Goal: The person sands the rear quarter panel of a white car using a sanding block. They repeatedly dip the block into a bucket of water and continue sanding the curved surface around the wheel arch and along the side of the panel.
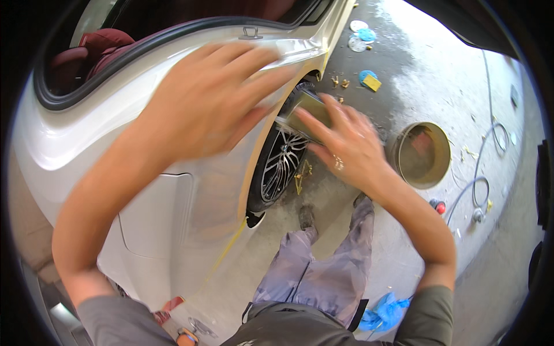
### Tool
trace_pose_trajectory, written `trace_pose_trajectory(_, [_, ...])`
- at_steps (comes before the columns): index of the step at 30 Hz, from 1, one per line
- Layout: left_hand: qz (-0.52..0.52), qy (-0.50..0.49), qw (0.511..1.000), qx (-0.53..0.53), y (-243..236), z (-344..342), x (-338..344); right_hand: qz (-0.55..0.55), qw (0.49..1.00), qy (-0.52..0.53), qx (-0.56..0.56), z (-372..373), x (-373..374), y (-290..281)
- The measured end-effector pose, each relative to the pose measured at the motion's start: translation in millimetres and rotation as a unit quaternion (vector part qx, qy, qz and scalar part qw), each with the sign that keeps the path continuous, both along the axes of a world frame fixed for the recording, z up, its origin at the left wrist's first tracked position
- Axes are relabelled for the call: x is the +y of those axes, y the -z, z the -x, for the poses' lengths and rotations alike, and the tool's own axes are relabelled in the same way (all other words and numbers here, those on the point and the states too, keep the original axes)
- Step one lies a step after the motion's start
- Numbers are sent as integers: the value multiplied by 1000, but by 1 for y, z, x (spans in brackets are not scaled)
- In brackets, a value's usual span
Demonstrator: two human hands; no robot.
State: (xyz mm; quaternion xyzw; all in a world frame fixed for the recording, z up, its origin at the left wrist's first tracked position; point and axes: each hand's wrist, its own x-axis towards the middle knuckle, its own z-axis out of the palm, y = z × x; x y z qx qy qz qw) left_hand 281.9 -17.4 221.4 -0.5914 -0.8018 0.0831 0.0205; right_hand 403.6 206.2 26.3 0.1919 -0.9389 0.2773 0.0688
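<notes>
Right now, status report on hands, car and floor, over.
Left hand open, blurred, by pale car. Right hand apparently gripping dark block. Round bucket on floor, right side.

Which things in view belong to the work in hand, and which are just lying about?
Apparently in use:
dark block, in the right hand
pale car, below the left hand

Apparently lying about:
blue disc
yellow pad
blue bag
hose
bucket, though its use is unclear

The shirt (283, 331) is dark grey, short-sleeved, with a small pale mark (246, 343); the trousers (323, 274) are greyish purple, the shoes (307, 218) dark.
</notes>
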Motion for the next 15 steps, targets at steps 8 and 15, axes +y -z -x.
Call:
trace_pose_trajectory(8, [-175, -262, 930, -190, -65, -287, -208, 301, 904, 279, -119, 19, -157, 17])
trace_pose_trajectory(15, [-114, -538, 674, -493, 134, -463, -245, 371, 840, 387, -85, 34, -240, 23])
